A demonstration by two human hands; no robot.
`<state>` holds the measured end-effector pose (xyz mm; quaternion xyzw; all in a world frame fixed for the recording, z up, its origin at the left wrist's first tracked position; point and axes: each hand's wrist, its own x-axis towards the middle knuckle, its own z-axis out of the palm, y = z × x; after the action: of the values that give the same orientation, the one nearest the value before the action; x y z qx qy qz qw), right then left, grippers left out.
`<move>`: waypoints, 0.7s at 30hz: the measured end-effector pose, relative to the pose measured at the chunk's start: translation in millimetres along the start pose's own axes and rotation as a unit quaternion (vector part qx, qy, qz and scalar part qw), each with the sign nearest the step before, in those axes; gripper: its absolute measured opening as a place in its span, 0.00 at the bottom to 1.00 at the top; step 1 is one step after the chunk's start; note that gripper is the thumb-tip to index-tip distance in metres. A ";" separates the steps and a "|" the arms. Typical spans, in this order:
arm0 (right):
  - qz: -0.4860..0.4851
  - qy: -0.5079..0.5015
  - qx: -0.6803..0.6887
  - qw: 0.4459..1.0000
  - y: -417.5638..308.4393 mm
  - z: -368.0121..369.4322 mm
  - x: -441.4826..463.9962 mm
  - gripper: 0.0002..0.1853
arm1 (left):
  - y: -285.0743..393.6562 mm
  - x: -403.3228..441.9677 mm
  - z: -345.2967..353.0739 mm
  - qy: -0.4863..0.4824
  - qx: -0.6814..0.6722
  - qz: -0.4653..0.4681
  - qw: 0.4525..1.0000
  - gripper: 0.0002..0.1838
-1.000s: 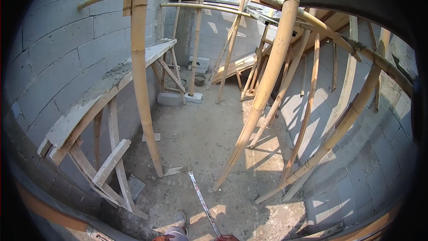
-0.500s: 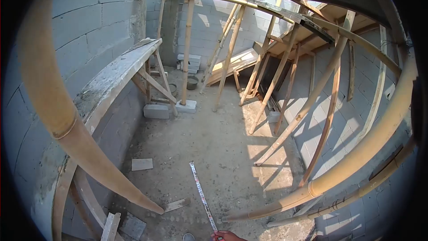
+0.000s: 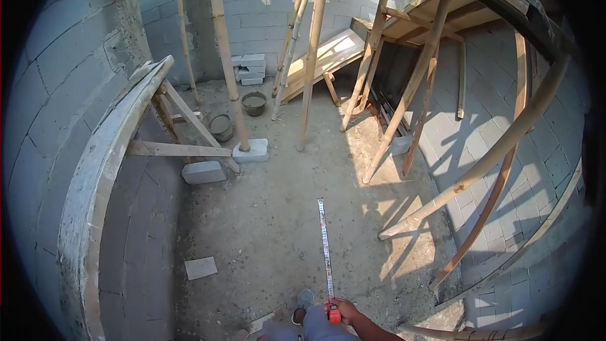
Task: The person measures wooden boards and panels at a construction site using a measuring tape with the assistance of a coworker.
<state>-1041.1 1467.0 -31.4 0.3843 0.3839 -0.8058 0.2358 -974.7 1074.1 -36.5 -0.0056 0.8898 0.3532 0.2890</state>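
Observation:
My right hand [image 3: 346,310], at the bottom of the view, is closed around a red tape measure [image 3: 334,314] in front of my legs. From its case the pale, marked blade [image 3: 325,246] runs out forward, nearly straight, and its tip shows over the concrete floor [image 3: 271,215]. Whether the blade touches the floor, I cannot tell. Close to the hand are my grey trousers [image 3: 315,325] and one grey shoe [image 3: 305,299]. I do not see my left hand.
Bamboo poles [image 3: 312,63] stand ahead, one on a white block [image 3: 251,151]. Two buckets [image 3: 254,103] sit behind. A plank bench [image 3: 101,151] runs along the left wall; a slanting pole [image 3: 454,186] leans at right. A flat slab piece [image 3: 201,268] lies at left.
My view has tipped downward and shifted forward. More of my right hand, the red tape case and my legs now show. The blade, still extended, appears further right.

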 end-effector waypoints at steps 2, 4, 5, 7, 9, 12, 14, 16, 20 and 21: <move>-0.019 0.011 -0.012 1.000 -70.0 -0.3 7.5 0.22 | 58.5 68.4 -24.7 0.051 -0.246 -0.028 0.968 0.23; -0.027 0.010 -0.004 1.000 -140.2 7.0 12.1 0.22 | 146.4 121.6 -88.1 0.045 -0.163 -0.010 0.986 0.29; -0.027 0.010 0.002 1.000 -174.6 12.7 16.2 0.21 | 165.7 154.1 -103.5 0.078 -0.176 0.006 0.981 0.29; -0.030 0.019 0.005 0.999 -223.4 12.5 32.4 0.21 | 188.4 223.0 -120.7 0.111 -0.185 0.027 0.976 0.28; -0.046 0.035 0.001 0.998 -273.2 12.5 67.1 0.21 | 208.6 300.8 -141.6 0.110 -0.177 0.046 0.977 0.28; -0.036 0.064 0.029 0.997 -330.5 16.3 120.8 0.21 | 247.0 416.4 -172.5 0.067 -0.140 0.068 0.986 0.28; -0.038 0.071 0.056 0.995 -362.2 17.5 154.9 0.20 | 283.1 492.6 -204.2 0.027 -0.075 0.088 0.993 0.28; -0.028 0.091 0.043 0.994 -402.5 30.1 170.6 0.20 | 325.4 551.8 -222.8 -0.014 -0.038 0.094 0.995 0.27; -0.018 0.115 0.058 0.992 -508.7 60.7 186.2 0.20 | 447.5 674.3 -277.0 -0.066 0.026 0.149 0.986 0.26; -0.021 0.120 0.060 0.991 -531.4 65.6 193.5 0.20 | 478.7 701.3 -285.2 -0.075 0.041 0.173 0.981 0.26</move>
<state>-1543.4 1713.8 72.9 0.4835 0.3682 -0.7804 0.1470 -1806.9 1389.3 65.8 0.1865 0.8668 0.3603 0.2899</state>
